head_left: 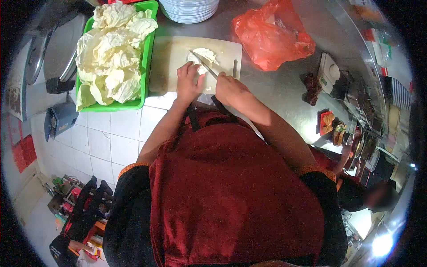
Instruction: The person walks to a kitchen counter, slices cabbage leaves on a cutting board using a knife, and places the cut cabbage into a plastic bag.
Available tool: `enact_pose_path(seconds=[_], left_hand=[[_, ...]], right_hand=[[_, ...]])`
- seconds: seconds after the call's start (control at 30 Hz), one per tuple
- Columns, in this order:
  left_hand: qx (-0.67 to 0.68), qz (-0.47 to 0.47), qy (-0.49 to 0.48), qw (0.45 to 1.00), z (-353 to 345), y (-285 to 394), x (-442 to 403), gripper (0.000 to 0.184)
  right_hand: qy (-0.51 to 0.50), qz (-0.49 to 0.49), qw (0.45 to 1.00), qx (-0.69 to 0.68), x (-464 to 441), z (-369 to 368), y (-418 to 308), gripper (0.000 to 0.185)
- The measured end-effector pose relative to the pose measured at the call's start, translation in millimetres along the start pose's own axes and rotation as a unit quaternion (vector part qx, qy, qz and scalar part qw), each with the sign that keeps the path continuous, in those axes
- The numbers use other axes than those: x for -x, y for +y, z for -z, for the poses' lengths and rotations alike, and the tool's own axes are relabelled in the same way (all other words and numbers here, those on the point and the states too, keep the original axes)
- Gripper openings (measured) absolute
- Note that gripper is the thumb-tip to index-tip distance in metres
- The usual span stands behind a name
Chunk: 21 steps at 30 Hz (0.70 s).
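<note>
My right hand [229, 89] is closed around the handle of a kitchen knife [203, 64], whose blade slants up and left across pale cabbage [207, 55]. On the cabbage's left side, my left hand [188, 82] has its fingers bent, with the tips at or near the pieces; whether they pinch a piece is hidden. Both hands are over a whitish cutting board [167, 62]. Small cut bits lie about the blade. Left of the board, a green plastic basket [146, 84] is heaped with loose cabbage leaves [115, 53].
A stack of white plates [189, 11] stands behind the board. An orange-red plastic bag [273, 38] lies to the right on the steel counter [271, 89], with a white kitchen scale [329, 73] beyond. Other people are at lower left and at right.
</note>
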<state>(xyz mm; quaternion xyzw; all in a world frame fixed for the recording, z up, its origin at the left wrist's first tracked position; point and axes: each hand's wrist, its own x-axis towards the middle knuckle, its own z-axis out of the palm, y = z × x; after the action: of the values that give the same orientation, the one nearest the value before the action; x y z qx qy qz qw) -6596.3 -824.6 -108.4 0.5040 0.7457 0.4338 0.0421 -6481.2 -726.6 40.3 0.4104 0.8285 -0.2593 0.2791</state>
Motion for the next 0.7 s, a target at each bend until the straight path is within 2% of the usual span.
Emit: enact_pose_path(seconds=[0.23,0.33,0.37,0.43,0.5,0.57,0.6,0.63,0.7], left_hand=[[0.014,0.013,-0.014,1.000,1,-1,0,0.044],[0.006,0.038,-0.049,0.998,9,10,-5,0.049],[0.005,0.036,-0.046,0.998,13,13,-7,0.049],[0.134,0.212,-0.132,0.959,33,32,-19,0.049],[0.086,0.194,-0.122,0.970,40,31,-26,0.052],[-0.027,0.164,0.069,0.984,36,24,-34,0.054],[-0.057,0.128,0.116,0.983,22,6,-35,0.054],[-0.058,0.126,0.114,0.984,17,-1,-38,0.054],[0.058,0.252,-0.028,0.966,6,-12,-42,0.046]], right_hand=[[0.014,0.008,1.000,-0.011,-2,-10,11,0.030],[0.030,0.067,0.997,0.004,-7,-5,30,0.029],[0.066,0.082,0.994,-0.030,-2,-6,35,0.030],[0.098,0.094,0.989,-0.065,8,-13,46,0.030],[0.190,0.101,0.966,-0.140,13,-26,60,0.027],[0.201,0.094,0.964,-0.146,17,-35,69,0.026],[0.215,0.085,0.961,-0.150,20,-39,71,0.026],[0.216,0.084,0.961,-0.153,25,-39,69,0.026],[0.196,0.063,0.963,-0.173,36,-37,62,0.025]])
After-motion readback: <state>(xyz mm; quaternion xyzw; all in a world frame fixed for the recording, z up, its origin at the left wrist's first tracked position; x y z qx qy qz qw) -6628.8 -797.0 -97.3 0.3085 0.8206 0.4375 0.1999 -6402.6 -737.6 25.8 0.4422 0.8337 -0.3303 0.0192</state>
